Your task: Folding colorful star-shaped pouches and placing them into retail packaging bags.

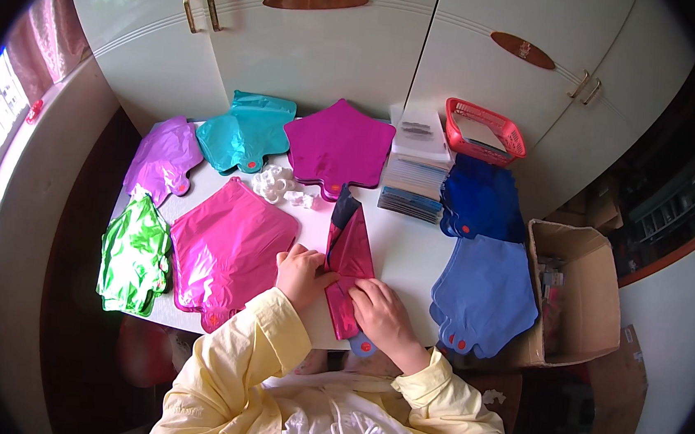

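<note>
A folded foil balloon (353, 250), narrow and pink with a dark blue part at its far end, lies on the white table in front of me. A blue tab with a red dot sticks out at its near end. My left hand (301, 276) grips the left edge, fingers curled and thumb on the foil. From the right, my right hand (383, 313) presses bent fingers onto the fold. Close to my left hand lies a flat pile of pink foil balloons (233, 248). A magenta star-shaped pile (341, 146) is just beyond the folded one.
Teal (243, 133), lilac (163, 155) and green (136, 255) foil balloons line the left side. White ribbon (274, 184) lies mid-table. Stacked packets (413, 181), a red basket (485, 131), dark blue (483, 197) and light blue (485, 295) balloons are right, beside a cardboard box (584, 296).
</note>
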### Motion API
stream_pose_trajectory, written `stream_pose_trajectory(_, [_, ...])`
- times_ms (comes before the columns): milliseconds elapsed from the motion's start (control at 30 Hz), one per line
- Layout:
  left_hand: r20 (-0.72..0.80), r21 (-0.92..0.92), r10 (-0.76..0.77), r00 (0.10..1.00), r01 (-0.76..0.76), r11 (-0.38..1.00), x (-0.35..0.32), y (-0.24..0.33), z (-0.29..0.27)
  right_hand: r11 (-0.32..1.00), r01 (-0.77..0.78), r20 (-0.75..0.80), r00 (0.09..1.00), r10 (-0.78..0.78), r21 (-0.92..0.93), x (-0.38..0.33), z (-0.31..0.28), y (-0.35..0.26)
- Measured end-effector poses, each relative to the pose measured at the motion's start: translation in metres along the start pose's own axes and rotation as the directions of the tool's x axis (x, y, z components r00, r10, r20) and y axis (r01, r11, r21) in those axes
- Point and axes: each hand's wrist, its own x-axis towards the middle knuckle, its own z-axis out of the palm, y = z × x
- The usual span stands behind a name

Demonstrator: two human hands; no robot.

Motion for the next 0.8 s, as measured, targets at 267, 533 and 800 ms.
stream_pose_trajectory(267, [-0.046, 0.03, 0.039, 0.998, -0.037, 0.999, -0.0021, 0.0003, 0.0017, 0.993, -0.069, -0.042, 0.997, 0.066, -0.099, -0.0043, 0.0038, 0.0002])
stream_pose_trajectory(533, [-0.113, 0.071, 0.115, 0.987, -0.107, 0.992, -0.0057, -0.0027, 0.0049, 0.985, -0.114, -0.049, 0.993, 0.109, -0.127, -0.0043, 0.0048, 0.0])
stream_pose_trajectory(800, [-0.179, 0.05, 0.208, 0.962, -0.202, 0.978, -0.006, -0.0014, 0.0012, 0.981, -0.131, -0.056, 0.991, 0.124, -0.143, -0.003, 0.005, 0.0004])
